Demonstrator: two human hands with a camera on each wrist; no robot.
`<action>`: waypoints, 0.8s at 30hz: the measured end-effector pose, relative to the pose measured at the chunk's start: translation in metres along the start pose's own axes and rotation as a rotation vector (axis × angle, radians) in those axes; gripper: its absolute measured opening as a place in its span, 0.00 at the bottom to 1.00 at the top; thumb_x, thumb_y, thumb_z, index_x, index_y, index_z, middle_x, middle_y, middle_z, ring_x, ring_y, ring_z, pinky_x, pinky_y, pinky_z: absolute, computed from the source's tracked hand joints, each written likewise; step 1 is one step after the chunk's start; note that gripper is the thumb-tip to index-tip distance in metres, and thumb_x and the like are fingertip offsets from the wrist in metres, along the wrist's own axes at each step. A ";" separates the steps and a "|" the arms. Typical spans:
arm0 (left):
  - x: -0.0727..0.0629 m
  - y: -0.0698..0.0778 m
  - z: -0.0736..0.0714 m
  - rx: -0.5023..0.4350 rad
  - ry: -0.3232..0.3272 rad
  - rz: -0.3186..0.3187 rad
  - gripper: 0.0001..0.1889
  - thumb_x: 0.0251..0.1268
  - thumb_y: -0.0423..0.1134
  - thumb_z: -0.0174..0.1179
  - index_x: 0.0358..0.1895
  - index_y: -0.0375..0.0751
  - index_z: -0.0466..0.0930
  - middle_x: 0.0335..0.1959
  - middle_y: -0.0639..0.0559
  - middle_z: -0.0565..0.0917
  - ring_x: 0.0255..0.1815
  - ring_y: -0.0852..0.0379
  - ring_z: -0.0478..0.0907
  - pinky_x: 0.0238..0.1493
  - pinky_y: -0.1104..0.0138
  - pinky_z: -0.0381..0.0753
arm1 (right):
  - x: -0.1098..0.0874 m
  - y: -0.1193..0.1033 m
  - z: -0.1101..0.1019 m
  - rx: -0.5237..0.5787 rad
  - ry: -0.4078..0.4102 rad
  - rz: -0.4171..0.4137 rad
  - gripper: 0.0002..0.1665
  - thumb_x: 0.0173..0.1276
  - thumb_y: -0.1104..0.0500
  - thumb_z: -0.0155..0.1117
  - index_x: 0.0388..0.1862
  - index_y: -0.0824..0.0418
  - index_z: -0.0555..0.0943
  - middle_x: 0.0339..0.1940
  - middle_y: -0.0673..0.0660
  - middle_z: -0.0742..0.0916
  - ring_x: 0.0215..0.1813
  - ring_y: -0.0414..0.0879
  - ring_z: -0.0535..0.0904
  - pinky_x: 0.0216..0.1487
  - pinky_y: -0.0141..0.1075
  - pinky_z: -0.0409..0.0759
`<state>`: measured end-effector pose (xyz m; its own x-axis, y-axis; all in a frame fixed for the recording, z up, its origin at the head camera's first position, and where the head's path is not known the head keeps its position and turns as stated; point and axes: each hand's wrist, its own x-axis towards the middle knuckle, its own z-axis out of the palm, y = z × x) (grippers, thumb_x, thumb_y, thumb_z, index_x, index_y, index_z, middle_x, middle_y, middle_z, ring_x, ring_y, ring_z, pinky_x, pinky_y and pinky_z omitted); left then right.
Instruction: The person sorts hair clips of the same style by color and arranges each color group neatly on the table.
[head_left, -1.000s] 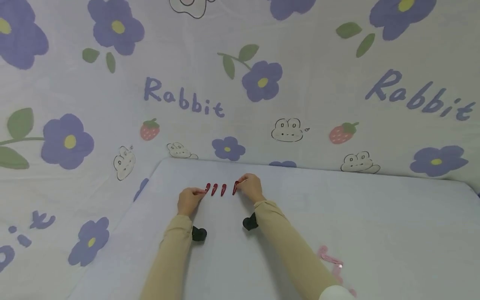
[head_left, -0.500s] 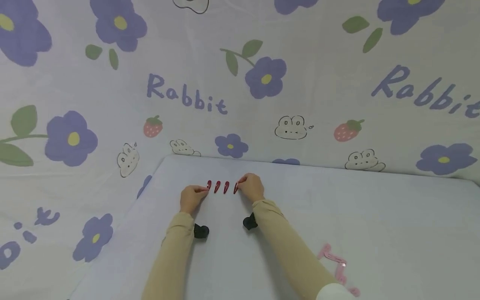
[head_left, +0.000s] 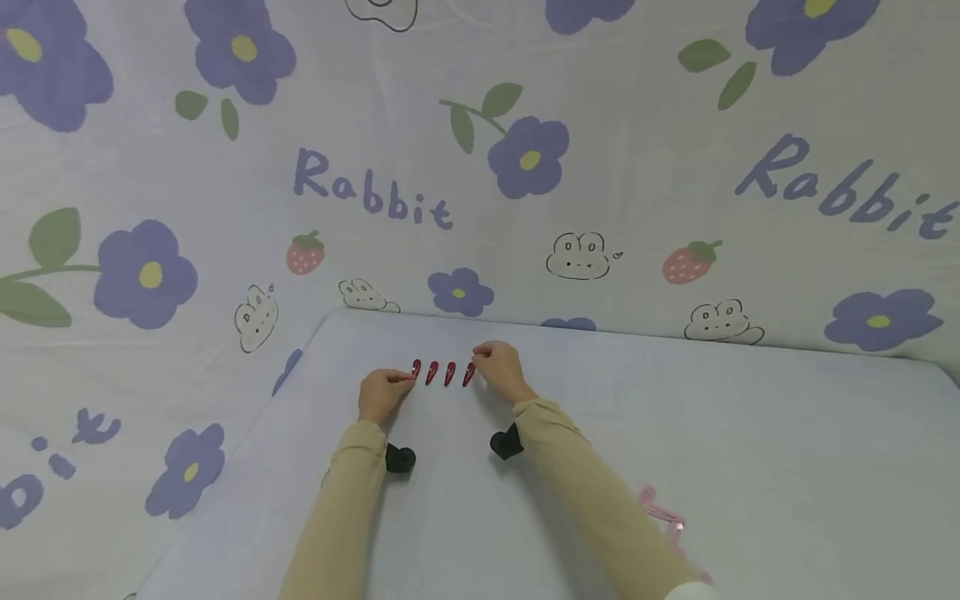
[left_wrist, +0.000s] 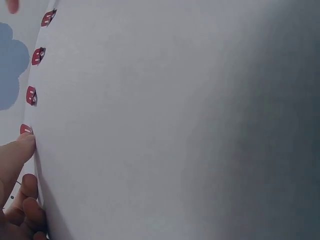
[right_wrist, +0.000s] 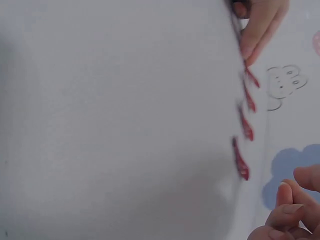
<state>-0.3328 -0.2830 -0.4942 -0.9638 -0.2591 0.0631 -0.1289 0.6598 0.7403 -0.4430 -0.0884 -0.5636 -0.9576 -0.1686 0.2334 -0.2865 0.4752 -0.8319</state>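
Note:
Several red snap hair clips lie in a short row near the far edge of the white table. At the row's left end, my left hand [head_left: 381,396] pinches the lower end of the leftmost red hair clip [head_left: 416,367]; the left wrist view has its thumb [left_wrist: 25,145] over that clip. My right hand [head_left: 504,371] is beside the rightmost red hair clip [head_left: 468,374]. In the right wrist view its bent fingers [right_wrist: 292,212] hold nothing, apart from that clip [right_wrist: 241,162]. Two more clips [head_left: 450,373] lie between, slanted alike.
Pink hair clips [head_left: 663,512] lie on the white table [head_left: 750,442] by the right forearm, partly hidden by the sleeve. Dark wrist cameras [head_left: 401,458] stick out under both wrists. A flower-printed cloth [head_left: 630,167] hangs behind the table.
My right hand has let go of the rightmost red hair clip and drawn slightly up from it. That clip now lies closer to the others. The left hand stays at the leftmost one.

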 end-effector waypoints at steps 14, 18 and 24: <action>-0.001 0.001 0.004 0.026 -0.001 0.004 0.07 0.54 0.36 0.62 0.33 0.35 0.84 0.35 0.43 0.82 0.40 0.48 0.75 0.41 0.59 0.69 | -0.052 -0.089 -0.075 -0.016 -0.141 -0.018 0.11 0.60 0.61 0.60 0.37 0.66 0.82 0.34 0.57 0.83 0.37 0.48 0.77 0.35 0.37 0.73; 0.000 0.000 0.006 0.042 -0.003 -0.001 0.07 0.54 0.36 0.63 0.33 0.35 0.85 0.37 0.43 0.82 0.41 0.48 0.75 0.42 0.59 0.69 | -0.073 -0.121 -0.106 -0.015 -0.175 -0.020 0.13 0.61 0.62 0.59 0.40 0.70 0.80 0.35 0.59 0.82 0.39 0.51 0.75 0.36 0.38 0.73; 0.004 0.002 0.005 0.041 -0.001 -0.013 0.07 0.54 0.35 0.62 0.33 0.34 0.84 0.38 0.42 0.82 0.43 0.47 0.75 0.44 0.58 0.68 | -0.089 -0.132 -0.131 0.001 -0.146 -0.076 0.14 0.60 0.63 0.59 0.43 0.70 0.77 0.33 0.58 0.81 0.36 0.51 0.74 0.34 0.38 0.72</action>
<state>-0.3378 -0.2794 -0.4956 -0.9622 -0.2670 0.0535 -0.1505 0.6849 0.7129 -0.3243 -0.0228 -0.4090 -0.9186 -0.3282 0.2202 -0.3580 0.4552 -0.8152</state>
